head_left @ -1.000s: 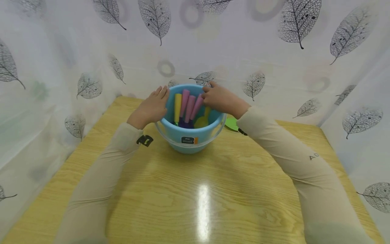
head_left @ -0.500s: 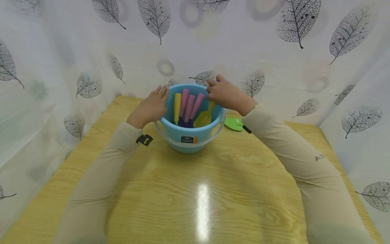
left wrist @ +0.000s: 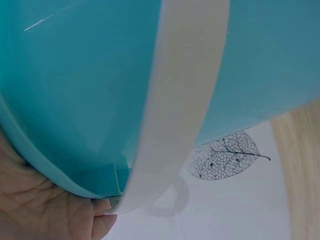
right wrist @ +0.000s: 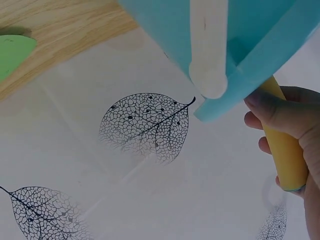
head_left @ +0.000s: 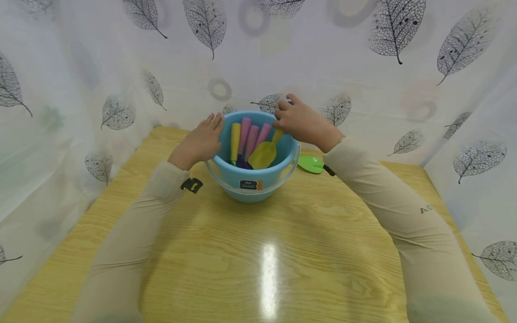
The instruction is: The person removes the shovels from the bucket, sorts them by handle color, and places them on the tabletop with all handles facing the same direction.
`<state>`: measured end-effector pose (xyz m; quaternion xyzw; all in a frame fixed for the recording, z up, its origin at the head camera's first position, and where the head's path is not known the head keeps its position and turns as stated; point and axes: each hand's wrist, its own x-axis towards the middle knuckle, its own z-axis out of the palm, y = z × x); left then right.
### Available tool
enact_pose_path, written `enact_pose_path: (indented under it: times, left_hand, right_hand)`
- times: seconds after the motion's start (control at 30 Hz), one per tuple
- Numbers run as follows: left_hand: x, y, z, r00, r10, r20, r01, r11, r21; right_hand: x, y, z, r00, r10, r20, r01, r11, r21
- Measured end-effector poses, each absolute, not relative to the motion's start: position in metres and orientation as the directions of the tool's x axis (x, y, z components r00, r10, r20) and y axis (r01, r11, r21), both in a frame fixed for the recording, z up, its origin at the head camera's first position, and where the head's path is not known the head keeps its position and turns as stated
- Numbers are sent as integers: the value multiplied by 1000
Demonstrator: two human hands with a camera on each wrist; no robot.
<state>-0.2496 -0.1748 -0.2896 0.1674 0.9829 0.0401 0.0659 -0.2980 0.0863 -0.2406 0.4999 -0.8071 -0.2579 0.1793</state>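
Note:
A light blue bucket stands upright on the table. My left hand rests against the left side of its rim, fingers extended; the left wrist view shows the palm along the rim. At the right rim, my right hand grips a yellow toy shovel by its handle. The shovel's scoop hangs tilted inside the bucket mouth. In the right wrist view the fingers and thumb wrap the yellow handle. Several pink handles and one yellow handle lean inside the bucket; their lower ends are mostly hidden.
A green shovel blade lies on the wooden table right of the bucket, partly behind my right sleeve. The bucket's white carrying handle hangs down its front. A leaf-patterned curtain encloses the table's back and sides.
My right hand has moved up and to the right, raising the yellow shovel so its scoop now shows across the pink-handled tools. The left hand stays at the rim.

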Motion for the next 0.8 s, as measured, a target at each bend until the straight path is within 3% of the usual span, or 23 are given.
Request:
enact_pose_path:
  times: [0.8]
  left_hand:
    - [-249, -173, -287, -936, 324, -139, 310, 944, 113]
  right_hand:
    - [-306, 102, -257, -376, -914, 152, -729, 393, 560]
